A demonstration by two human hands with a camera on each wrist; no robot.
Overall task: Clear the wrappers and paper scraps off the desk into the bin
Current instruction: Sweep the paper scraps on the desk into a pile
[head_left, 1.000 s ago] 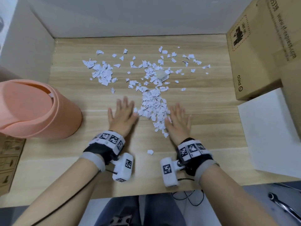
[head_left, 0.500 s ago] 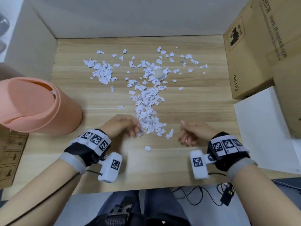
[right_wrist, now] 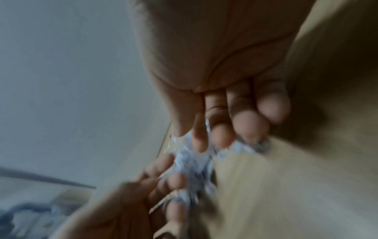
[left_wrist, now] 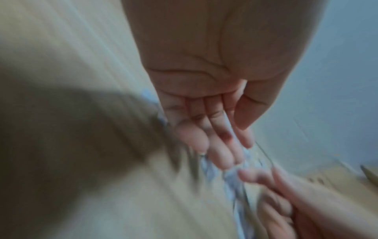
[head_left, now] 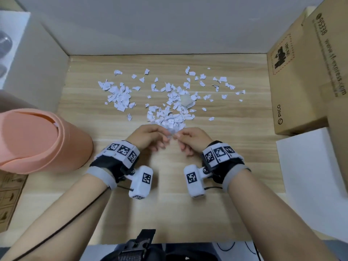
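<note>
Torn white paper scraps (head_left: 167, 115) lie scattered over the middle of the wooden desk (head_left: 226, 166), with a pale crumpled wrapper (head_left: 186, 100) among them. At the near end of the densest pile my left hand (head_left: 163, 137) and right hand (head_left: 180, 137) meet, fingers curled, squeezing a bunch of scraps between them. The blurred left wrist view shows the left hand (left_wrist: 220, 145) curved against the scraps (left_wrist: 231, 177). In the right wrist view the right hand (right_wrist: 220, 129) curls onto the scraps (right_wrist: 192, 163). A pink bin (head_left: 37, 140) lies tipped at the left.
Brown cardboard boxes (head_left: 301, 81) stand along the right side. A white sheet or box (head_left: 310, 176) lies at the near right. A beige wall panel (head_left: 37, 68) closes the left side behind the bin. Bare desk stretches between the hands and the near edge.
Both hands went from flat beside the pile to curled, drew apart toward me, and have now come together at the near end, bunching the scraps between their fingertips.
</note>
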